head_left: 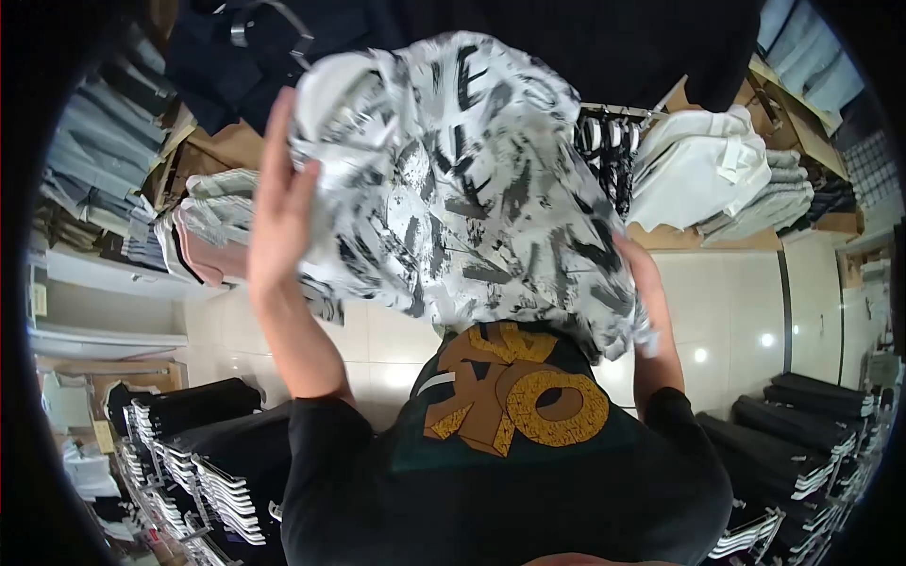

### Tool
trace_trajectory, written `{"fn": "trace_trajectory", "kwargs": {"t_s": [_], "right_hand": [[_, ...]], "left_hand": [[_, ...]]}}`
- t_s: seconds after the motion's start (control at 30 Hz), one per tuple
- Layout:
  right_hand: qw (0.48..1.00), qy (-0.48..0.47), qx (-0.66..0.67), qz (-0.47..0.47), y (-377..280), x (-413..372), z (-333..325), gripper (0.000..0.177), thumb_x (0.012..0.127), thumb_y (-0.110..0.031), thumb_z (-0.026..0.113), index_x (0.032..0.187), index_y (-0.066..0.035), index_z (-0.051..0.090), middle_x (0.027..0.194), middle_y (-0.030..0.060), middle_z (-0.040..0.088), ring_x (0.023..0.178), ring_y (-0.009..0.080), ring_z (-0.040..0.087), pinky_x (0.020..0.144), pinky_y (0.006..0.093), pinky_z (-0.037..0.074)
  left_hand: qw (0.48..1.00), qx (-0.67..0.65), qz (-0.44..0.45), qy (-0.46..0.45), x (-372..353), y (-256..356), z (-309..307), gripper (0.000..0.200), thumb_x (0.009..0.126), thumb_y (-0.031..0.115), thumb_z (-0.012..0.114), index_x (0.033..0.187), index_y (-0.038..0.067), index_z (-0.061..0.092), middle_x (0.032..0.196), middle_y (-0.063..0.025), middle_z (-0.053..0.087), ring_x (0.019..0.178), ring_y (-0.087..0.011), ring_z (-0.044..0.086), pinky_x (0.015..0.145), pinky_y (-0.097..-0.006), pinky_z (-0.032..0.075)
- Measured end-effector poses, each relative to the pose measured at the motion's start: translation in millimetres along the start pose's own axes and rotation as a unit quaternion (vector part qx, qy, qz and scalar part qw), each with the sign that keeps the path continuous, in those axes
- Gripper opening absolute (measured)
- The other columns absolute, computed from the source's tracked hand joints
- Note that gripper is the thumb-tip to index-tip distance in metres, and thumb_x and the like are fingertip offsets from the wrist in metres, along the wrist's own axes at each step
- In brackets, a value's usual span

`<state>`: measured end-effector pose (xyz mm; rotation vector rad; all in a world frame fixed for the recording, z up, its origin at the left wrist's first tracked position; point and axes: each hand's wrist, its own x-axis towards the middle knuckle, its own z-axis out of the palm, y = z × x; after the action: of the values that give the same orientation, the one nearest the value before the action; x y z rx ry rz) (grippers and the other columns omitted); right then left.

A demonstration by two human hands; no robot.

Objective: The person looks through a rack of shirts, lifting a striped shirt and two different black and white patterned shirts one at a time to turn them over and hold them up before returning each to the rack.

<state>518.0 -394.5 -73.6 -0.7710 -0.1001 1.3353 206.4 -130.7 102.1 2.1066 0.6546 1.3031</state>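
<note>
A white shirt (453,189) with a black and grey brushstroke print is spread in front of my chest, above the floor. My left hand (278,208) is at its left edge near the collar, fingers stretched upward and thumb against the cloth. On the opposite side, my right hand (644,274) grips the shirt's lower right edge; its fingertips are partly hidden by the fabric. Parts of the shirt are smeared by motion. Behind its top edge hang dark garments (217,75), with a metal hook (274,24) beside them.
White garments (698,165) hang to the right of the shirt, and pink and grey clothes (212,236) to the left. Racks of black trousers on white hangers (226,500) stand at lower left, with more dark trousers (793,424) at lower right. Pale floor tiles (727,311) show between them.
</note>
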Motion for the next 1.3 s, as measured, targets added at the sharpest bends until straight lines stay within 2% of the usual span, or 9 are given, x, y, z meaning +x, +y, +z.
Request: {"fn": "trace_trajectory", "kwargs": {"t_s": [0.13, 0.2, 0.27, 0.37, 0.6, 0.73, 0.8, 1.0, 1.3], "right_hand": [[0.975, -0.059, -0.198, -0.082, 34, 82, -28, 0.038, 0.107, -0.023, 0.058, 0.138, 0.0, 0.06, 0.125, 0.0148, 0.071, 0.109, 0.0243, 0.071, 0.098, 0.0354, 0.056], [0.946, -0.218, 0.145, 0.191, 16, 69, 18, 0.033, 0.109, -0.013, 0.054, 0.137, 0.001, 0.06, 0.13, 0.0164, 0.069, 0.114, 0.0215, 0.069, 0.1, 0.0362, 0.057], [0.946, -0.091, -0.174, -0.258, 44, 31, 64, 0.033, 0.109, -0.015, 0.054, 0.137, 0.001, 0.061, 0.128, 0.0172, 0.07, 0.113, 0.022, 0.071, 0.099, 0.0393, 0.059], [0.969, -0.169, 0.178, 0.027, 25, 31, 90, 0.037, 0.108, -0.024, 0.054, 0.135, -0.002, 0.062, 0.12, 0.0153, 0.073, 0.105, 0.0266, 0.074, 0.092, 0.0394, 0.062], [0.986, 0.036, -0.123, -0.104, 35, 33, 99, 0.034, 0.108, -0.026, 0.058, 0.129, 0.0, 0.064, 0.113, 0.0132, 0.073, 0.103, 0.0241, 0.072, 0.091, 0.0381, 0.061], [0.972, -0.171, 0.162, -0.024, 35, 36, 72, 0.039, 0.107, -0.018, 0.059, 0.141, 0.003, 0.057, 0.136, 0.0174, 0.065, 0.125, 0.028, 0.065, 0.107, 0.0408, 0.053], [0.926, -0.115, -0.167, -0.318, 55, -3, 96, 0.041, 0.111, -0.024, 0.052, 0.142, 0.003, 0.053, 0.134, 0.0141, 0.067, 0.119, 0.0207, 0.068, 0.106, 0.0381, 0.054], [0.997, -0.014, 0.082, -0.004, 41, 46, 79, 0.036, 0.113, -0.025, 0.046, 0.134, 0.001, 0.059, 0.121, 0.0128, 0.071, 0.104, 0.0247, 0.073, 0.09, 0.041, 0.061], [0.999, -0.026, 0.027, 0.0, 20, 25, 92, 0.031, 0.106, -0.017, 0.06, 0.13, 0.003, 0.064, 0.124, 0.0142, 0.071, 0.109, 0.0242, 0.072, 0.098, 0.0391, 0.058]], "left_hand": [[0.938, -0.082, -0.256, -0.219, -57, 4, 56, 0.036, 0.102, 0.006, 0.059, 0.134, 0.014, 0.072, 0.155, -0.0206, 0.051, 0.131, -0.0254, 0.057, 0.112, -0.0411, 0.043], [0.962, -0.071, -0.05, -0.26, -78, 5, 85, 0.049, 0.091, 0.021, 0.079, 0.139, 0.016, 0.069, 0.153, -0.025, 0.052, 0.14, -0.0355, 0.05, 0.113, -0.0471, 0.044], [0.936, -0.027, -0.106, -0.336, -96, 17, 97, 0.079, 0.073, 0.033, 0.094, 0.145, 0.017, 0.064, 0.152, -0.0305, 0.048, 0.146, -0.046, 0.041, 0.114, -0.0535, 0.043], [0.947, 0.027, -0.12, -0.295, -111, 36, 103, 0.096, 0.062, 0.033, 0.099, 0.147, 0.012, 0.059, 0.149, -0.0348, 0.048, 0.141, -0.049, 0.048, 0.115, -0.0512, 0.041], [0.977, 0.003, -0.122, -0.175, -126, 23, 121, 0.039, 0.09, 0.021, 0.081, 0.122, 0.0, 0.073, 0.1, -0.0216, 0.056, 0.086, -0.033, 0.062, 0.08, -0.0398, 0.052], [0.983, 0.045, -0.064, -0.167, -115, 24, 117, 0.031, 0.092, 0.022, 0.079, 0.114, 0.001, 0.075, 0.097, -0.0217, 0.057, 0.082, -0.0337, 0.06, 0.074, -0.0392, 0.051], [0.983, 0.079, -0.024, -0.164, -118, 28, 121, 0.043, 0.086, 0.03, 0.084, 0.116, 0.002, 0.074, 0.099, -0.0214, 0.055, 0.085, -0.036, 0.062, 0.076, -0.0412, 0.052], [0.969, 0.083, -0.032, -0.23, -135, 12, 130, 0.03, 0.088, 0.014, 0.078, 0.111, -0.004, 0.071, 0.103, -0.0216, 0.053, 0.079, -0.0402, 0.065, 0.07, -0.0465, 0.053], [0.959, -0.003, -0.064, -0.275, -118, 7, 107, 0.016, 0.101, 0.011, 0.064, 0.103, -0.004, 0.069, 0.102, -0.0241, 0.052, 0.079, -0.0444, 0.061, 0.073, -0.0469, 0.049]]}}
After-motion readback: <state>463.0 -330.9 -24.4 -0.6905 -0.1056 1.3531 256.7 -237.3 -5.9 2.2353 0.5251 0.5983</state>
